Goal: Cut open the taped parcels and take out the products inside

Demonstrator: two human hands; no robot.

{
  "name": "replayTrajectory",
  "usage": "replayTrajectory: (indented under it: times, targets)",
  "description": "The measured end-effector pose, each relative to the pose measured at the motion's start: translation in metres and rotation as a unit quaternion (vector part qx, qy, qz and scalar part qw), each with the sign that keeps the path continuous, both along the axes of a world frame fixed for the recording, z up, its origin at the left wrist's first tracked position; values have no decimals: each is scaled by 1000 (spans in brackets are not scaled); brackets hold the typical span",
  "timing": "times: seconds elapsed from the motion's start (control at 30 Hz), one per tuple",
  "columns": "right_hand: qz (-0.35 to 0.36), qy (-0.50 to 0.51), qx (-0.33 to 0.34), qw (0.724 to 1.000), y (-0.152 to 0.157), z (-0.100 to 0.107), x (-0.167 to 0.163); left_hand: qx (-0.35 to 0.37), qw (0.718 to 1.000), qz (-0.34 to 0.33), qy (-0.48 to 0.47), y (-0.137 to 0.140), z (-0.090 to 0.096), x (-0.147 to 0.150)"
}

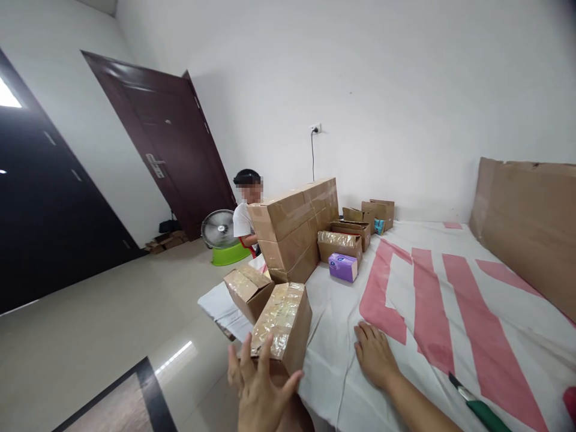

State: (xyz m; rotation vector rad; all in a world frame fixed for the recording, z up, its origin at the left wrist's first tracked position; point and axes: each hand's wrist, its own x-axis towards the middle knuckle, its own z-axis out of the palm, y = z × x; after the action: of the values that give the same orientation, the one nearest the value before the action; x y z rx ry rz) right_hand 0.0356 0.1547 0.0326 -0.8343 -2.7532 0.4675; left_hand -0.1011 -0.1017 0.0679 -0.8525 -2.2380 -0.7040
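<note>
My left hand [265,387] is open, its fingers spread at the near end of a taped cardboard box [283,315]; whether the fingertips touch it I cannot tell. Left of that box sits another cardboard box [249,287], sealed with clear tape. Palm down, my right hand [374,355] rests on the white and red cloth [333,336] with nothing visible in it. A green-handled utility knife [479,405] lies on the cloth to the right of my right forearm.
Stacked cardboard boxes [294,231] form a wall, with a person [243,219] behind it. Small open boxes [353,234] and a purple tissue pack [343,267] stand beside it. A large cardboard sheet [526,222] borders the right side. A fan [220,228] stands on the floor.
</note>
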Motion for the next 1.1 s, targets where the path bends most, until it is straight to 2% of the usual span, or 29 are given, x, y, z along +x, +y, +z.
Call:
replayTrajectory:
  times: [0.07, 0.17, 0.27, 0.37, 0.43, 0.47, 0.5, 0.53, 0.6, 0.67, 0.73, 0.77, 0.8, 0.9, 0.97, 1.1]
  targets:
    - [6, -20, -9, 1000, -3, 6, 1, -6, 997, 50, -56, 10, 22, -1]
    - [29, -57, -32, 997, -15, 6, 16, 19, 996, 58, -70, 19, 31, -1]
    - [110, -81, -55, 989, -36, -7, 49, 37, 999, -9, -23, 17, 31, -4]
    - [268, -39, -63, 961, -56, -18, 93, 57, 992, -110, 36, 18, 34, -7]
    - [339, 8, -80, 937, -60, -14, 122, 68, 983, -165, 52, 24, 34, -4]
    - [339, 33, -92, 936, -58, -7, 135, 70, 978, -190, 48, 27, 34, 0]
    - [311, 60, -103, 943, -54, 1, 149, 69, 972, -220, 38, 32, 33, 4]
    - [253, 85, -111, 957, -47, 10, 162, 66, 965, -255, 20, 37, 32, 9]
    - [77, 116, -106, 985, -29, 24, 187, 41, 937, -345, -32, 48, 31, 21]
    - [-82, 103, -70, 989, -10, 30, 212, -17, 885, -456, -91, 60, 34, 34]
    - [-169, 60, -32, 983, 3, 26, 234, -92, 818, -550, -140, 74, 41, 44]
    - [-187, 36, -22, 981, 7, 22, 244, -124, 793, -576, -156, 82, 45, 47]
    - [-192, 18, -20, 981, 8, 17, 252, -142, 781, -583, -170, 89, 49, 50]
    - [-179, 0, -24, 984, 5, 2, 270, -120, 800, -553, -201, 106, 47, 52]
    - [-181, 1, -14, 983, 4, -5, 279, -73, 791, -557, -243, 112, 35, 53]
    - [-232, 7, -6, 973, 20, -1, 297, 1, 727, -589, -354, 111, 2, 62]
